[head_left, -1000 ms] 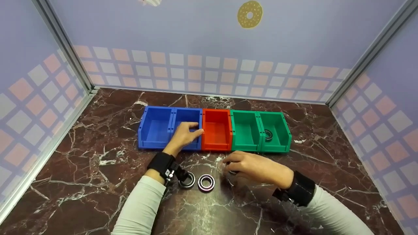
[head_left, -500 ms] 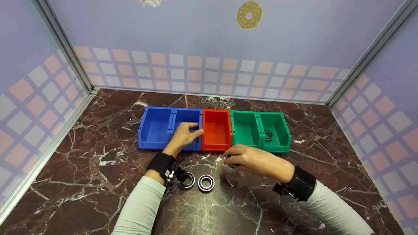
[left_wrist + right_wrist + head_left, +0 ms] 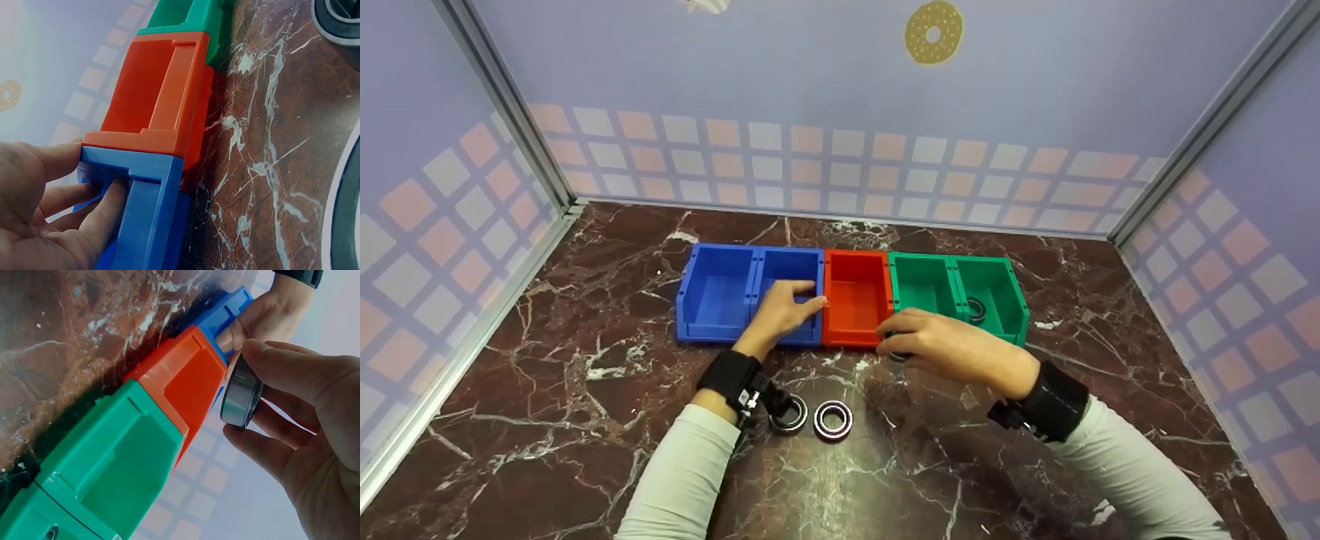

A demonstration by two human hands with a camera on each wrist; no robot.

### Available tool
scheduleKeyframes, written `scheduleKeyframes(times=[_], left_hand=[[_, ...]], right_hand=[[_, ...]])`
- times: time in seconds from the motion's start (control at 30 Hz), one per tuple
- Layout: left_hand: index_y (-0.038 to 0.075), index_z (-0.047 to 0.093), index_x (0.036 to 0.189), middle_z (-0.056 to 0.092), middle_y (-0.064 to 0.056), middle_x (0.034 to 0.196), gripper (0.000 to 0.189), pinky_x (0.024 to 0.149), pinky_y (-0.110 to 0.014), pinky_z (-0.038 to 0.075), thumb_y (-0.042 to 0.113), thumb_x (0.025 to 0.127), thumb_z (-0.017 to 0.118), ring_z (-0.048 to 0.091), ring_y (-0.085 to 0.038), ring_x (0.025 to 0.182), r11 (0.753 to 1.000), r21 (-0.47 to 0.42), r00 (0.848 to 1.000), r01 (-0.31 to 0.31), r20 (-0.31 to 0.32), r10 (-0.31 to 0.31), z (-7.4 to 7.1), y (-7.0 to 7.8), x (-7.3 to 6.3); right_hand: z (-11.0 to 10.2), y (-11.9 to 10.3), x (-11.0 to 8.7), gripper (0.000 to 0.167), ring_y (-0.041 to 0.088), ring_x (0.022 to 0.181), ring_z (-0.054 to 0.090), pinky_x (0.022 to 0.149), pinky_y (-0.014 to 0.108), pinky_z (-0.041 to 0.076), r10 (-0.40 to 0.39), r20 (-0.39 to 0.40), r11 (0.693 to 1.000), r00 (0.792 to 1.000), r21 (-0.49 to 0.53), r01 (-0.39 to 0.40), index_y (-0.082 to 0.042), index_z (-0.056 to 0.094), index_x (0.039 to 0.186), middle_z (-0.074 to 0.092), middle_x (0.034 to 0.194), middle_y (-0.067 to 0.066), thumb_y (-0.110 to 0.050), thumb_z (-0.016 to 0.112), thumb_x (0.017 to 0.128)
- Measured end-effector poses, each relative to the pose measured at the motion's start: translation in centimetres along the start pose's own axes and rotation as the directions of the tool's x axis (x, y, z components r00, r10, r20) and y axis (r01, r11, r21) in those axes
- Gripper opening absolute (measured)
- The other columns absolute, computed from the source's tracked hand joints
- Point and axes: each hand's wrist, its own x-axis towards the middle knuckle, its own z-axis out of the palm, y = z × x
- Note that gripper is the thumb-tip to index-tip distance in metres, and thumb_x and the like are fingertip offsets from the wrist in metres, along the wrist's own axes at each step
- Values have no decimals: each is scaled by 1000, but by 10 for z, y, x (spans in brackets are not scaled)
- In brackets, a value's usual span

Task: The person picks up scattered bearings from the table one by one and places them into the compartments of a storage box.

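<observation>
My left hand [image 3: 784, 309] grips the side wall of the right-hand blue bin [image 3: 149, 216], fingers inside it and thumb on the edge beside the red bin [image 3: 859, 304]. With thumb and fingertips, my right hand [image 3: 952, 346] pinches a metal ball bearing [image 3: 241, 396], held on edge in the right wrist view. In the head view this hand is over the front of the left green bin [image 3: 926, 281] and mostly covers the bearing. Two more bearings lie on the table: one by the left wrist strap [image 3: 789, 430], partly hidden, and another bearing [image 3: 847, 421] to its right.
Another bearing [image 3: 982, 311] leans inside the right green bin [image 3: 1001, 292]. A second blue bin [image 3: 720, 296] ends the joined row at the left. The row stands on a dark marbled table [image 3: 660, 435], with patterned panels [image 3: 840, 75] behind and at both sides.
My right hand has moved forward with the bearing, from the table in front of the bins to the left green bin's front. The left hand stays at the blue bin.
</observation>
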Motion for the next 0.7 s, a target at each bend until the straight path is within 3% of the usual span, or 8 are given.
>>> scheduleKeyframes(times=[0.27, 0.7], left_hand=[[-5, 52, 139, 50, -22, 146, 54, 119, -44, 35, 23, 95, 66, 43, -35, 141, 999, -28, 1000, 28, 4, -28, 1, 0, 0], [-7, 54, 136, 53, -23, 143, 53, 117, -43, 38, 21, 93, 68, 46, -34, 138, 999, -49, 1000, 5, -18, -6, 1, -1, -1]], right_hand=[[-4, 9, 4, 32, 24, 119, 59, 99, 35, 53, 49, 23, 999, 999, 20, -49, -13, 70, 118, 65, 127, 8, -8, 74, 87], [-11, 25, 7, 31, 25, 119, 58, 96, 34, 55, 91, 21, 996, 996, -8, -91, -11, 70, 118, 64, 128, 10, -9, 73, 88]])
